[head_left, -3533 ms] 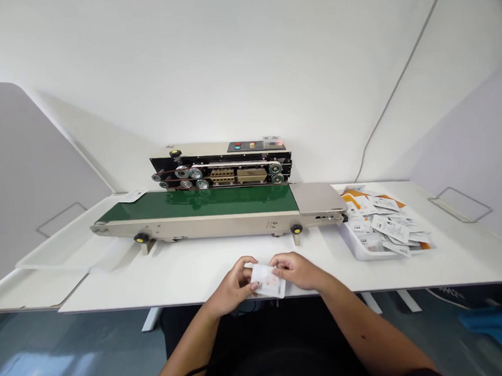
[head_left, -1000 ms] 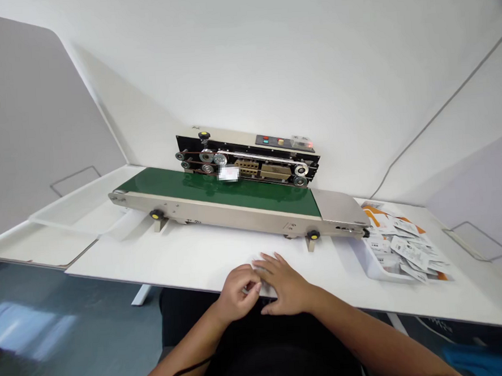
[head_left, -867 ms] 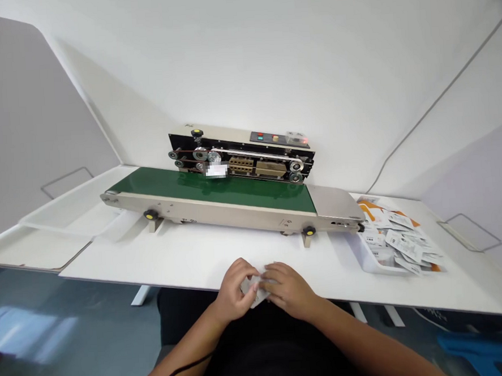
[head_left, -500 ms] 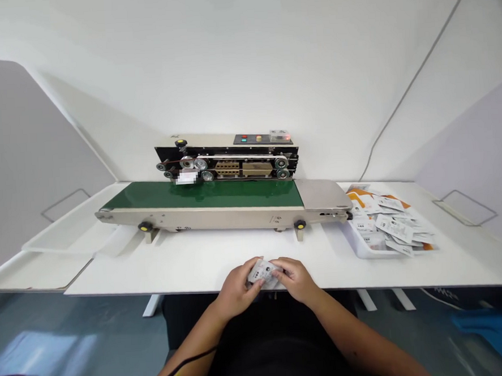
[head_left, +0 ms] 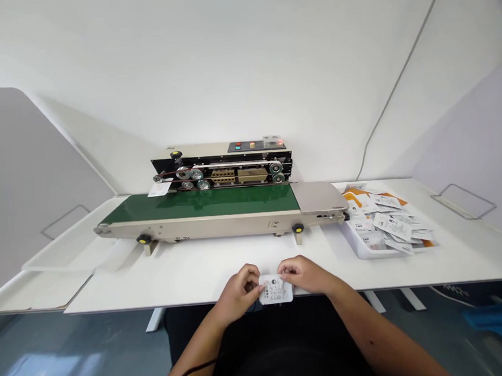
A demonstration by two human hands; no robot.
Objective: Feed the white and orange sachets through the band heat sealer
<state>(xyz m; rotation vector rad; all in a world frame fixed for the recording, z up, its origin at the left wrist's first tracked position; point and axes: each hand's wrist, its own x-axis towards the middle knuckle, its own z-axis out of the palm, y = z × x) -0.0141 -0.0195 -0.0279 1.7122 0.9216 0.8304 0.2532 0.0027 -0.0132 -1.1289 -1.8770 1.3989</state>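
Note:
A small white printed pouch [head_left: 276, 289] is held over the table's near edge. My left hand [head_left: 239, 291] pinches its left side and my right hand [head_left: 304, 274] pinches its top right corner; both hands are closed on it. Behind them stands a band sealer [head_left: 222, 170] with a green conveyor belt [head_left: 201, 203]. Another white pouch [head_left: 160, 188] sits at the belt's left end, under the sealer's rollers.
A white tray [head_left: 357, 248] piled with several printed pouches [head_left: 387, 220] stands to the right of the sealer. A shallow white tray [head_left: 63, 253] lies at the left end of the belt. The white table [head_left: 188, 274] ends just under my hands.
The pouch on the belt has travelled left along the sealer to the belt's left end. My hands have turned the held pouch so its printed face shows.

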